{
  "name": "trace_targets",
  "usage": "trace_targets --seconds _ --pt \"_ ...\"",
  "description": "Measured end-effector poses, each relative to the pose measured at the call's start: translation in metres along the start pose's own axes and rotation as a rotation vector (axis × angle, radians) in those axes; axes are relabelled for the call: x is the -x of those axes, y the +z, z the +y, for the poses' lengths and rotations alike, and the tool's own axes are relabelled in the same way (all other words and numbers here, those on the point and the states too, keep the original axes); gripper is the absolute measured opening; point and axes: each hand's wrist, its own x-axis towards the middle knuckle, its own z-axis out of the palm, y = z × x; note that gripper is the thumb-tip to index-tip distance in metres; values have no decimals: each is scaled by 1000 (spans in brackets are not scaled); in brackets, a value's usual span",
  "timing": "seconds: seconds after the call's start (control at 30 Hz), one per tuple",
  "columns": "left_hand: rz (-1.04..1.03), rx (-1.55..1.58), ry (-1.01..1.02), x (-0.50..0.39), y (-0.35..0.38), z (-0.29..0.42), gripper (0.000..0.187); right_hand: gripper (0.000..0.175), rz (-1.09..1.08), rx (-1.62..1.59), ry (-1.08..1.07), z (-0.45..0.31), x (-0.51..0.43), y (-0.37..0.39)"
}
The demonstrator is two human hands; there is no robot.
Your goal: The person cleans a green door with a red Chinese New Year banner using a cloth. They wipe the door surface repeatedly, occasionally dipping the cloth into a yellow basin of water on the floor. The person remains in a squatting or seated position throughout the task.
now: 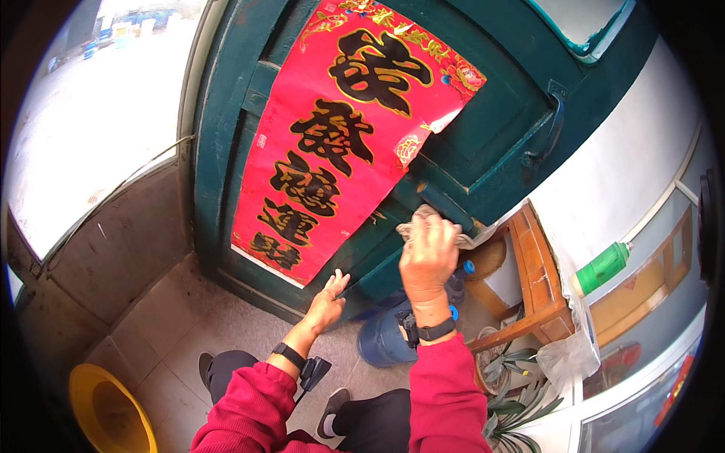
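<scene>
A light-coloured cloth (pixel 423 214) is bunched under the fingers of my right hand (pixel 429 257), pressed to the dark green wooden door (pixel 487 141) beside a short green bar. My left hand (pixel 327 303) rests against the door's lower part with its fingers spread and nothing in it. Between and above my hands hangs a long red paper banner (pixel 340 141) with black and gold characters; its right edge is torn at one spot. A curved metal handle (pixel 554 127) is fixed on the door farther right.
A yellow plastic basin (pixel 107 410) stands at lower left. Blue water jugs (pixel 382 340) sit below my right hand. At right are a wooden table (pixel 532 266) with plastic sheeting, a green bottle-like container (pixel 603 269) and potted plants (pixel 518 405). A window (pixel 107 113) lies left.
</scene>
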Motion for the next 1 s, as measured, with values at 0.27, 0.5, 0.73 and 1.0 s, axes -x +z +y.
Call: trace_targets --seconds 0.27,0.5,0.73,1.0 --pt "-35 5 -12 -4 -4 -4 72 34 -246 -100 -209 -54 64 34" --pt "-27 27 8 -4 -1 -9 74 36 83 -136 -14 -14 12 13" --pt "-44 22 -38 -4 -3 -6 75 35 -150 -129 -254 -59 74 47" --pt "-39 30 4 -3 -3 -9 75 35 43 -144 -20 -12 15 17"
